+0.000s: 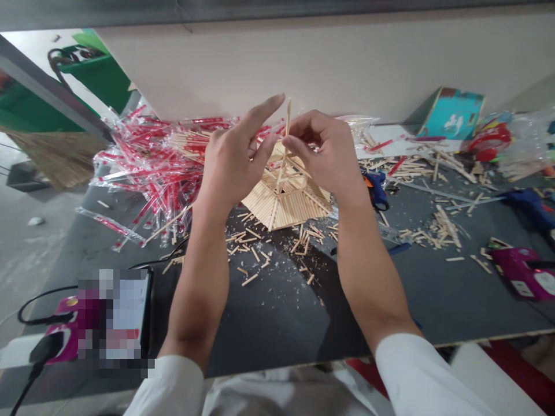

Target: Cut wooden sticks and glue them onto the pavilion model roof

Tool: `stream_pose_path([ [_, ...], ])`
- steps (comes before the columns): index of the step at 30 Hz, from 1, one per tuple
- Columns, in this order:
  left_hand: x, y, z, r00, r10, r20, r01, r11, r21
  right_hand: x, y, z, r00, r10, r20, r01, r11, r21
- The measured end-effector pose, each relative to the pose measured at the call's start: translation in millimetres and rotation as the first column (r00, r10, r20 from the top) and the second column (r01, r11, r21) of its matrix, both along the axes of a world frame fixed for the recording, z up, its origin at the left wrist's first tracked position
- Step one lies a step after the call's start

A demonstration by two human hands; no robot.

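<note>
A small roof-shaped model [290, 212] built of thin wooden sticks stands on the dark table between my hands. From its open frame top a pale wooden stick [288, 110] rises upright. My right hand [332, 150] is closed in a pinch at the model's peak, thumb and fingers at the lower part of that stick. On the other side, my left hand [232, 159] has its index finger stretched out towards the stick's tip and its thumb apart. Nothing shows between them, though the other fingers are partly hidden.
Red-and-clear wrapped stick packets [156, 167] are heaped at left. Cut stick pieces [255, 254] litter the table. Blue glue guns [377, 188] lie at right, near a magenta power strip [522, 271]. A phone [128, 315] rests at front left. A pale panel [277, 63] stands behind.
</note>
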State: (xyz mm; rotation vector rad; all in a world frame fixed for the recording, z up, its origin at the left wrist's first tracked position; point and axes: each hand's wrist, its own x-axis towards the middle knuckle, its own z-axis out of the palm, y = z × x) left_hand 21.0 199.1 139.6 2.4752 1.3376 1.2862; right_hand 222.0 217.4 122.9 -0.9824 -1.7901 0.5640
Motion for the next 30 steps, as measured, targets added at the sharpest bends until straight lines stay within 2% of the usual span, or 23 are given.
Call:
stream_pose_path([
  [14,-3.3,9.8,-7.7,0.999,0.012,-0.03,-0.01,0.998,0.069,-0.5,2.8,-1.4,1.0,0.003,-0.004,-0.003,1.0,0.021],
  [30,-0.5,8.3,-7.1,0.999,-0.01,-0.053,0.013,0.999,0.052,-0.3,1.7,-0.9,1.0,0.013,-0.01,-0.013,0.999,0.034],
])
